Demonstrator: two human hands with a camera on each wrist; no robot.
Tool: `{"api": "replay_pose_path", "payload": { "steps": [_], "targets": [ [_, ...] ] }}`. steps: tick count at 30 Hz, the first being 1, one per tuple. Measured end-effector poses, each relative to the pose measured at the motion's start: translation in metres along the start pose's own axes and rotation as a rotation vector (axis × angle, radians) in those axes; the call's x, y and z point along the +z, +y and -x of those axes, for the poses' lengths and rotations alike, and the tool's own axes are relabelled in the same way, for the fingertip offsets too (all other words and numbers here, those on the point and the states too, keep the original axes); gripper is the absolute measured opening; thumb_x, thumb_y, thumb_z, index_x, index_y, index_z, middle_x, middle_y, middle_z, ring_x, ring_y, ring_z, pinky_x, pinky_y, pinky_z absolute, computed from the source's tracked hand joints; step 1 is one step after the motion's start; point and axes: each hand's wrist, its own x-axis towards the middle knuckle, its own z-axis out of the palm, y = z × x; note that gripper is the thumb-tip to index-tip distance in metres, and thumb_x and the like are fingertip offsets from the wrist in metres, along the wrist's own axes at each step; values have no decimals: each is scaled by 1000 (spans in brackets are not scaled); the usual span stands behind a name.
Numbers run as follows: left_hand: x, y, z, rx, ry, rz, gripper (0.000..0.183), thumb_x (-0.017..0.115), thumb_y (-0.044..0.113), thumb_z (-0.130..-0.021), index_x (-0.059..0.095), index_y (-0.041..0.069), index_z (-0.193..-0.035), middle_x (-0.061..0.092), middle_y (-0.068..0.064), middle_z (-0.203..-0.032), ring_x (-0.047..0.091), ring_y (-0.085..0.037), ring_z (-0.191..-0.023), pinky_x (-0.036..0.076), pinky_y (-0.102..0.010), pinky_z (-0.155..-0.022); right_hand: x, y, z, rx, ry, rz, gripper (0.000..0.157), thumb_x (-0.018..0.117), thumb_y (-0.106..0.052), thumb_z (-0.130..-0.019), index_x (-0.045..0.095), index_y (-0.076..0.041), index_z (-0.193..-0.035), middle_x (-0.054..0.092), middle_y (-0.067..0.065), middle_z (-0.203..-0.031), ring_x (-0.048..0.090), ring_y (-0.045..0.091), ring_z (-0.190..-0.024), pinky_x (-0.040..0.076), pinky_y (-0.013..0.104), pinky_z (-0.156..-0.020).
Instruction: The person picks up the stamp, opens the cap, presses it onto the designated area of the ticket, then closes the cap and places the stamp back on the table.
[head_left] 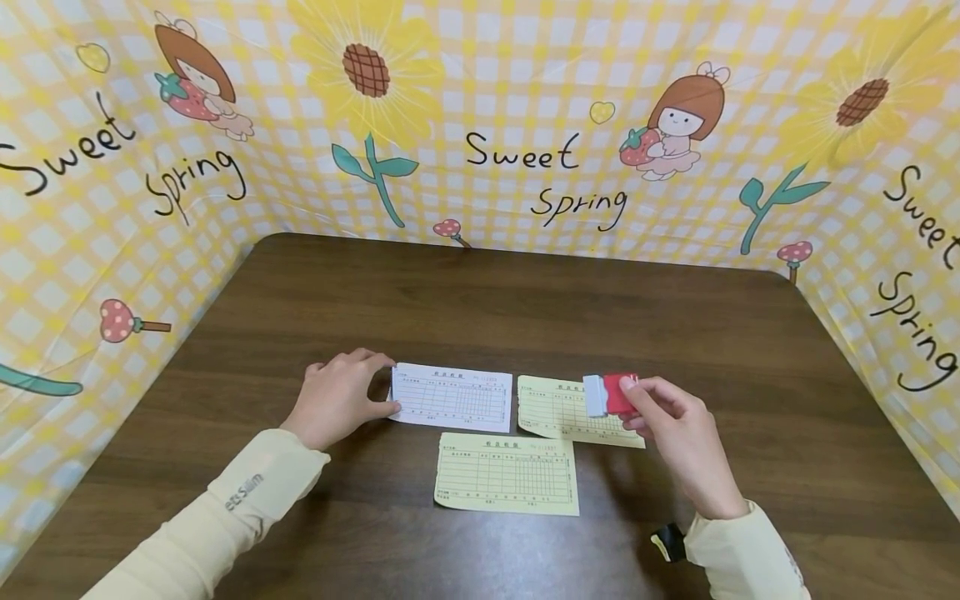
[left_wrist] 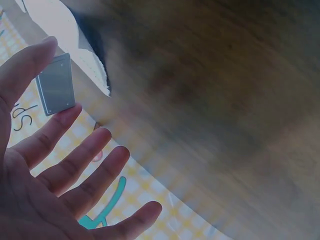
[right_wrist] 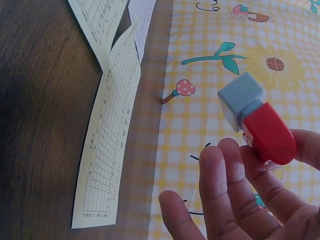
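My left hand point(head_left: 337, 396) is at the left edge of a white printed form point(head_left: 453, 396). In the left wrist view its thumb and index finger pinch a small flat grey plate point(left_wrist: 56, 85) with dots at its corners; the other fingers are spread. My right hand point(head_left: 675, 433) holds a stamp with a red rounded grip point(head_left: 621, 393) and a pale blue block, pinched between thumb and fingers. It hovers over a yellow form point(head_left: 551, 417), partly covering it in the head view. Nearer to me lies another yellow form point(head_left: 506, 475), flat on the table.
The brown wooden table point(head_left: 300, 517) has rounded far corners. A yellow checked cloth point(head_left: 517, 75) with sunflowers and lettering rises along its back and sides. A small black object point(head_left: 669, 542) shows beside the right sleeve.
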Motion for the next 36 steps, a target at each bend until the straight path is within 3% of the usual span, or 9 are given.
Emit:
{"api": "replay_pose_path", "payload": {
  "steps": [14, 28, 36],
  "targets": [
    [-8, -15, 3, -15, 6, -22, 56, 89, 34, -77, 69, 6, -122, 69, -18, -120, 66, -39, -106, 42, -66, -81, -1, 0, -2, -4, -7, 21, 48, 62, -51, -98, 70, -7, -117, 71, 6, -99, 68, 25, -88, 53, 33, -83],
    [-15, -23, 1, -55, -61, -61, 56, 89, 33, -77, 68, 5, -120, 67, -19, -117, 64, -42, -105, 36, -74, -88, -4, 0, -3, 2, -4, 39, 49, 62, -52, -98, 70, -8, -117, 72, 4, -97, 69, 23, -88, 53, 31, -81],
    [-15, -24, 2, -56, -127, -99, 51, 91, 32, -75, 70, 5, -113, 67, -16, -107, 63, -38, -97, 38, -69, -83, -4, 2, -2, 13, 0, 44, 49, 63, -54, -97, 71, -10, -117, 73, 3, -95, 69, 21, -88, 54, 30, -81]
  ]
}}
